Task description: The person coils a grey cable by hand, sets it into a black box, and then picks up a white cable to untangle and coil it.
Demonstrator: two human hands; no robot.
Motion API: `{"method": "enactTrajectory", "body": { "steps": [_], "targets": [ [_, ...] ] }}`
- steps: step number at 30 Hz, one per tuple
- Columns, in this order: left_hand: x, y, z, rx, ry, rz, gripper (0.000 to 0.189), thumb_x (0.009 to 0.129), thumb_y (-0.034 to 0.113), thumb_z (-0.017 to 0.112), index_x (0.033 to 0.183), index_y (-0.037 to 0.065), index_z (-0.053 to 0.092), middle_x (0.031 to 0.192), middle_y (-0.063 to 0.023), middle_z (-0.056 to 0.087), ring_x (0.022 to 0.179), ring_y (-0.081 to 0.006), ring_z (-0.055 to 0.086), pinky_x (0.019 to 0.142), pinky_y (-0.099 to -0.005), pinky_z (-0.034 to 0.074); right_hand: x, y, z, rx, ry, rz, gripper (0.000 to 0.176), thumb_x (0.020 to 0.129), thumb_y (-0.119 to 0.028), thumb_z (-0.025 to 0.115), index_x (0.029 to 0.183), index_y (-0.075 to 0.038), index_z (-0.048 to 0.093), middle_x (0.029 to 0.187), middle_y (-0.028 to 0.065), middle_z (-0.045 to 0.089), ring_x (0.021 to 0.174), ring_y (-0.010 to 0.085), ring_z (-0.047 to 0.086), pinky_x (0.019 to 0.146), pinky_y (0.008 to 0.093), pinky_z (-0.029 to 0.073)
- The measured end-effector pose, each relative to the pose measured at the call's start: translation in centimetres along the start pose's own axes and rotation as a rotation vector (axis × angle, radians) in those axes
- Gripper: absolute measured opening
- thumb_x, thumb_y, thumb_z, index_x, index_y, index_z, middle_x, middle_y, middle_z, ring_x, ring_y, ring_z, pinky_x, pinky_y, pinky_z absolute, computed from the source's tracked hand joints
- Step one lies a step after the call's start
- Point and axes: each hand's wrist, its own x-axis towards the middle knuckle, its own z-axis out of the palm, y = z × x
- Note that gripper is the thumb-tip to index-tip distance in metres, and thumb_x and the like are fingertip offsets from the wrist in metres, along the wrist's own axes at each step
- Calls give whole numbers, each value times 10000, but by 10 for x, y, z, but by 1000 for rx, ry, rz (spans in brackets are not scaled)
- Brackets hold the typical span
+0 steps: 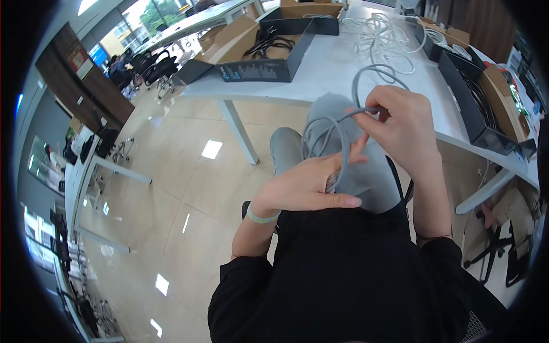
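Observation:
A grey cable (345, 143) is gathered in loose loops above my lap. My left hand (306, 182) holds these loops, which pass between its thumb and fingers; the thumb points out to the right, and part of the coil is hidden behind the hand. Higher up and to the right, my right hand (400, 117) pinches a single strand of the same cable between thumb and fingertips. From there another length arcs up past the table's front edge toward a tangle of pale cables (380, 37) on the white table (329, 63).
An open dark box (257, 71) with black cables stands at the table's left front corner, another box (311, 12) behind it. On the right side are a box of dark cables (477, 108) and a smaller one with pale cables (449, 40). A table leg (237, 131) stands left of my knees.

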Motion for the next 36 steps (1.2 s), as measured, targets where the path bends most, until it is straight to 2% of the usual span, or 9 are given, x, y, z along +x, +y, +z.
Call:
{"method": "enactTrajectory", "body": {
  "steps": [2, 6, 9, 10, 15, 18, 22, 32, 36],
  "targets": [
    [2, -1, -2, 166, 98, 88, 895, 765, 198, 646, 1374, 45, 8, 1077, -203, 552, 521, -71, 476, 445, -192, 331, 5, 13, 1, -21, 27, -60, 163, 614, -120, 669, 629, -35, 530, 567, 54, 530, 545, 198, 539, 532, 315, 411],
    [-14, -9, -24, 1, 22, 180, 925, 758, 235, 647, 1376, 59, -18, 1052, -231, 553, 565, -106, 538, 473, -174, 364, 9, 56, 6, -114, 73, -150, 192, 636, -183, 679, 640, -42, 549, 607, 40, 568, 568, 204, 528, 708, 340, 401],
    [-32, -32, -51, -483, 149, 865, 899, 819, 479, 506, 1364, 92, -96, 800, -179, 568, 443, -112, 510, 371, -176, 354, 9, 85, 11, 27, 32, -95, 197, 670, -194, 669, 632, -45, 546, 622, 33, 578, 573, 192, 527, 799, 347, 357],
    [-44, -15, -50, -697, 369, 729, 849, 836, 527, 417, 1362, 123, -113, 725, -131, 542, 342, -52, 404, 307, -166, 290, 6, 88, 13, 22, 27, -93, 197, 670, -194, 669, 632, -45, 546, 622, 33, 578, 573, 192, 527, 799, 347, 357],
    [-58, -36, -87, -1270, 283, 937, 693, 915, 376, 360, 1360, 138, -116, 671, -91, 521, 304, -17, 322, 286, -157, 235, 3, 103, 10, -321, 177, -104, 190, 725, -168, 656, 618, -56, 544, 614, 22, 569, 555, 176, 512, 761, 313, 351],
    [-64, -43, -89, -1284, 170, 1100, 523, 926, 271, 359, 1336, 48, 123, 615, -85, 502, 301, -22, 321, 270, -156, 230, 8, 103, -14, -492, 345, -146, 177, 739, -147, 658, 627, -56, 555, 613, 28, 565, 546, 174, 500, 696, 300, 376],
    [-61, -36, -72, -1210, 50, 786, 180, 872, 177, 393, 966, 29, 353, 532, -75, 436, 287, -26, 267, 256, -148, 188, 20, 90, -31, 101, 798, -122, 154, 786, -149, 638, 792, 3, 615, 755, 43, 599, 667, 90, 537, 579, 205, 428],
    [-61, -22, -42, -719, 176, 70, 198, 770, 43, 457, 956, -9, 410, 624, -76, 458, 415, -16, 289, 338, -169, 183, 25, 39, 24, 935, -444, 393, 305, 880, -259, 466, 985, 13, 555, 743, 83, 607, 593, 107, 587, 539, 223, 495],
    [-64, -1, -27, -528, 400, -96, 217, 796, 64, 473, 1002, 4, 444, 674, -62, 500, 422, -17, 326, 356, -160, 227, 27, 36, 48, 1069, -424, 493, 334, 884, -292, 453, 1008, 3, 549, 754, 89, 613, 604, 111, 596, 556, 216, 496]
  ]
}}
